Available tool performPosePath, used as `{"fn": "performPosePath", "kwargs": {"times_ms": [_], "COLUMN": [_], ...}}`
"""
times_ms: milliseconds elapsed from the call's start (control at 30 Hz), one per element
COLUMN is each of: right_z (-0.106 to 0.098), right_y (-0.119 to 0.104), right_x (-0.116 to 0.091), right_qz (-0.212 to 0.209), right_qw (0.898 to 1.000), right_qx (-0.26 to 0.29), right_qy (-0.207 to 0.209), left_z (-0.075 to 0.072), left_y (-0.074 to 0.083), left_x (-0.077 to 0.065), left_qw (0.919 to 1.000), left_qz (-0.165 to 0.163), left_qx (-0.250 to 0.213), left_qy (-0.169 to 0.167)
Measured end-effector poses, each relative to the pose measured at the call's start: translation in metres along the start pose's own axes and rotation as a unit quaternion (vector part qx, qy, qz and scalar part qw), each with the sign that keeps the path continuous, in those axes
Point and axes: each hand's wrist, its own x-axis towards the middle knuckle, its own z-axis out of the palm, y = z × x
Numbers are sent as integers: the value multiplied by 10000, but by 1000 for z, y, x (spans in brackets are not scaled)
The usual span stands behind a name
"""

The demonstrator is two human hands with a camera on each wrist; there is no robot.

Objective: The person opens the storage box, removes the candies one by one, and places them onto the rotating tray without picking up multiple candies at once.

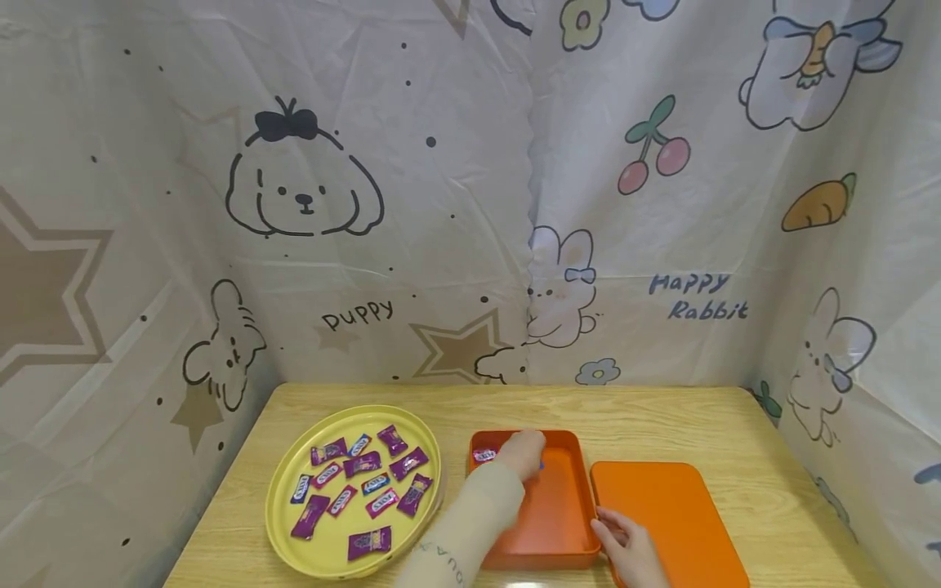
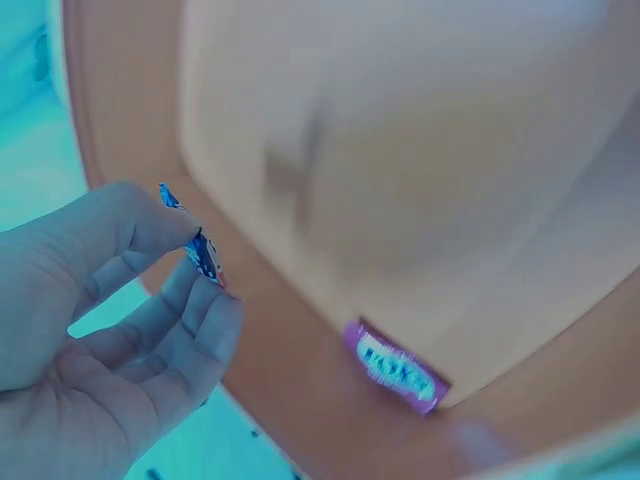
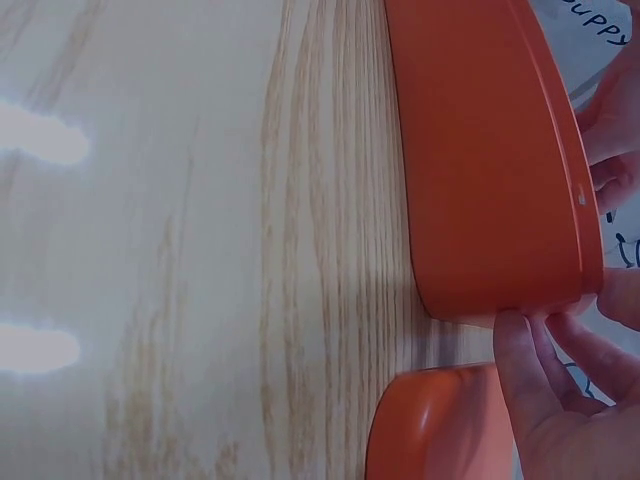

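Observation:
My left hand (image 1: 522, 454) is over the far left part of an orange box (image 1: 544, 523). Between thumb and fingertips it pinches a small blue-wrapped candy (image 2: 206, 256), seen edge-on in the left wrist view. Inside the box, a pink-wrapped candy (image 2: 396, 370) lies in the far left corner. At the box's near right side, my right hand (image 1: 629, 552) grips the wall, with the thumb at the rim and the fingers (image 3: 524, 365) against the outside.
Left of the box stands a round yellow tray (image 1: 294, 543) with several purple, pink and blue wrapped candies (image 1: 363, 464). An orange lid (image 1: 672, 523) lies flat to the right of the box. A printed curtain (image 1: 456, 204) hangs behind the wooden table (image 1: 779, 474).

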Motion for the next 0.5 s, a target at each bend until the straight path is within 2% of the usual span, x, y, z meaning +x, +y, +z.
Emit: {"fn": "performPosePath", "kwargs": {"times_ms": [233,500], "right_z": [-1,0], "right_y": [0,0], "right_x": [-1,-1], "right_qz": [26,23], "right_qw": [10000,10000], "right_qx": [8,-33], "right_qy": [25,16], "left_z": [-21,-37], "left_y": [-1,-18], "left_x": [-13,-33], "left_qw": [9995,9986], "left_qz": [221,523], "left_qx": [12,-5], "left_qy": [-211,109]}}
